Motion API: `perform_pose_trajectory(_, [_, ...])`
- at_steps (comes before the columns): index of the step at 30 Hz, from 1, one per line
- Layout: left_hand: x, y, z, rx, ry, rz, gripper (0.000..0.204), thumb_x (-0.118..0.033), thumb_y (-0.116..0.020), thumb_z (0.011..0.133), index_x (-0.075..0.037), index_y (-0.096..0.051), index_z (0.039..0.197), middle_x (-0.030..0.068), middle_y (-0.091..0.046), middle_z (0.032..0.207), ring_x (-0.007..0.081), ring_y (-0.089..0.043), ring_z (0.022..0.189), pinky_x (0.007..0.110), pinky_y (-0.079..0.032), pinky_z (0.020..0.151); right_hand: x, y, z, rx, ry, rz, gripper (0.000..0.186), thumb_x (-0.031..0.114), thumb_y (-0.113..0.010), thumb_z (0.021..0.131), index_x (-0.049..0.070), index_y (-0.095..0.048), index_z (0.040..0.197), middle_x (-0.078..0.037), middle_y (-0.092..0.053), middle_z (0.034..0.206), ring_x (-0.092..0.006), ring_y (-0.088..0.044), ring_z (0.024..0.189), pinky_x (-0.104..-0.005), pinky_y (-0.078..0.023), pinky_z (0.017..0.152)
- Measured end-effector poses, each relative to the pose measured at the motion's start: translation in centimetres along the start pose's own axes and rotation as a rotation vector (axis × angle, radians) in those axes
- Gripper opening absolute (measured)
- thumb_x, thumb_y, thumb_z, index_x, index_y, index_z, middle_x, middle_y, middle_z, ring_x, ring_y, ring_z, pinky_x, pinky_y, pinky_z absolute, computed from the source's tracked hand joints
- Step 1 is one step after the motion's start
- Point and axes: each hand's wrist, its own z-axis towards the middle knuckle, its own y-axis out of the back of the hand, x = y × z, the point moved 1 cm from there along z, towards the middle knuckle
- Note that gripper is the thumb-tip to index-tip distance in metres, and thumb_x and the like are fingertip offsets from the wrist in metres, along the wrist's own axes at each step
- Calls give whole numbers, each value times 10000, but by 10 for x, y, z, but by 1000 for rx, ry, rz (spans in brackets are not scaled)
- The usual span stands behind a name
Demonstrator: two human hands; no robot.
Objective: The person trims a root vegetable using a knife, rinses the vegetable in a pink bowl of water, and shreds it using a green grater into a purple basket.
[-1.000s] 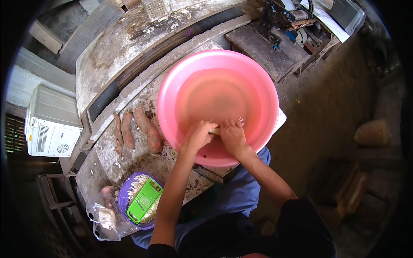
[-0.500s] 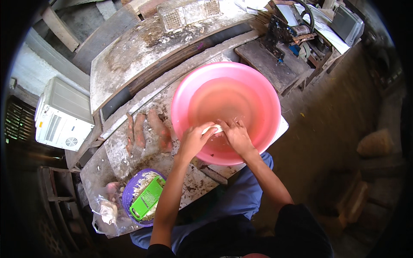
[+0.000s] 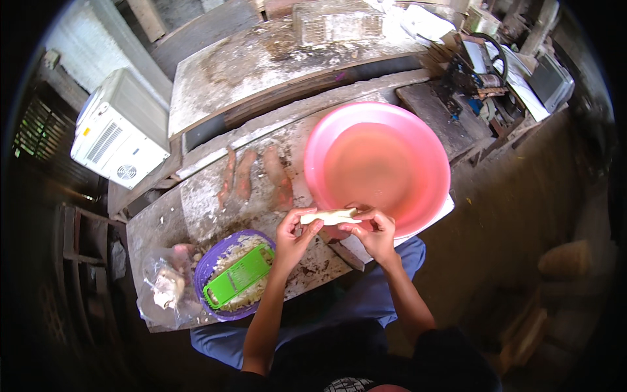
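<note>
One pale piece (image 3: 328,217) spans the left grip (image 3: 297,234) and right grip (image 3: 375,235), both pinching its ends. It's probably light, stiff, slippery; best held there.

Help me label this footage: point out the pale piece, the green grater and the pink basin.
Pale piece (image 3: 328,217), head view: middle of its side.
Green grater (image 3: 238,277), head view: middle of its flat face.
Pink basin (image 3: 315,162), head view: left inner wall.

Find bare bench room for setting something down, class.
Mostly bare bench lies left of the roots, above the bag and purple bowl. Bag and bowl crowd the near left corner; the pink basin, the right end.
</note>
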Motion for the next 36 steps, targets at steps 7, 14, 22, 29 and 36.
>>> perform_pose_trajectory(7, [-27, 13, -35, -71, -96, 336, 255, -32, -713, 723, -8, -547, 914, 63, -608, 888, 109, -560, 838, 236, -434, 723, 12, -42, -7, 27, -145, 371, 323, -72, -639, 751, -10, -496, 1034, -141, -566, 1059, -147, -555, 951, -266, -476, 777])
perform_pose_trajectory(14, [-15, 5, -61, -267, -254, 526, 255, -43, -755, 650, -35, -567, 821, 87, -621, 824, 172, -584, 749, 285, -446, 694, 17, -68, -10, 188, -409, 456, 263, 142, -454, 925, 11, -444, 1153, -86, -585, 967, -96, -528, 862, -223, -422, 770])
perform_pose_trajectory(22, [-20, 26, -86, -206, -90, 903, 303, -186, -709, 694, -83, -587, 951, 84, -598, 988, 253, -525, 968, 369, -358, 841, 7, -67, -9, 260, -466, 111, 262, 207, -404, 945, 19, -497, 1102, 0, -476, 679, -68, -402, 518, -212, -349, 482])
perform_pose_trajectory(29, [13, 86, -109, -252, 197, 1300, 726, -245, -734, 630, -103, -403, 1260, 127, -441, 1249, 308, -363, 1198, 477, -211, 1016, -18, -81, -14, 503, -266, -289, 301, 197, -485, 896, 11, -481, 1132, -189, -567, 764, -269, -565, 640, -341, -435, 602])
perform_pose_trajectory(36, [17, 88, -94, -220, 211, 1374, 802, -125, -718, 570, -132, -369, 1291, 81, -479, 1207, 286, -409, 1166, 501, -228, 989, -18, -84, -13, 554, -143, -341, 271, 150, -503, 884, 17, -463, 1117, -104, -548, 716, -130, -506, 626, -284, -413, 576])
